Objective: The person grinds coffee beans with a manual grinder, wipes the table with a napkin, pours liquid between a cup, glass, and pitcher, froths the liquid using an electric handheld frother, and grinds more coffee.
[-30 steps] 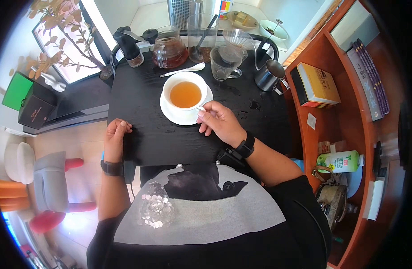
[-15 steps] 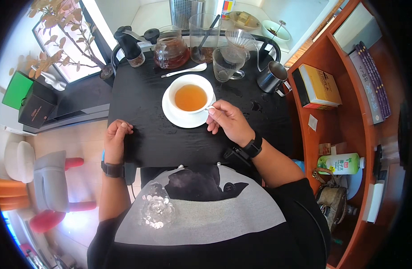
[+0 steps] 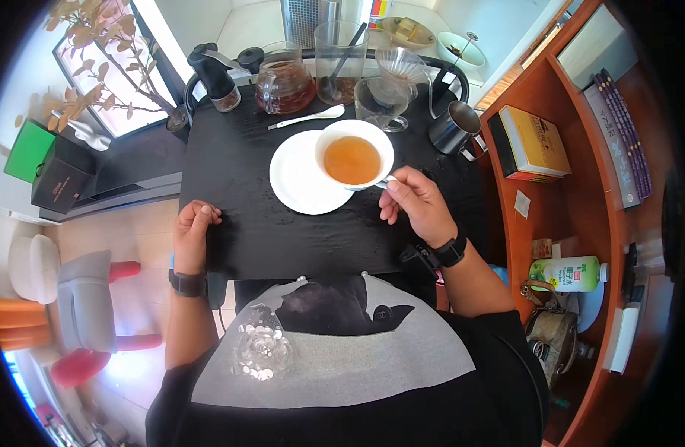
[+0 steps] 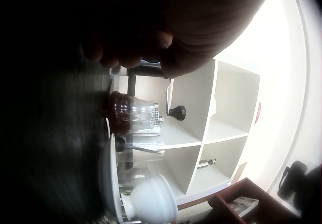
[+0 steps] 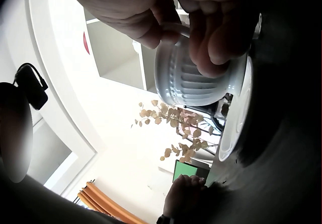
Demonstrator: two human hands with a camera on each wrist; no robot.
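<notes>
The right hand [image 3: 422,208] pinches the handle of a white cup [image 3: 383,138] of amber liquid, thumb and index finger on it. Off centre to the right, the cup overlaps the right part of a white saucer [image 3: 298,175] on the black table. Fluted sides of the cup [image 5: 186,78] show beside the saucer [image 5: 239,116] in the right wrist view; in the left wrist view the cup [image 4: 153,199] stands out from the saucer [image 4: 109,176], raised off it. Loosely curled, the left hand [image 3: 193,231] rests at the table's left edge, holding nothing.
Behind the saucer lie a white spoon [image 3: 309,117], a glass pot [image 3: 283,86], a grinder [image 3: 216,78] and a clear container [image 3: 341,59]. A glass cup [image 3: 374,104] with a dripper [image 3: 400,65] and a steel pitcher [image 3: 454,128] stand right of them. Shelves [image 3: 521,197] border the right side.
The right hand has moved right with the cup, which has left the saucer's middle and shows more of the saucer on the left. The left hand has stayed in place.
</notes>
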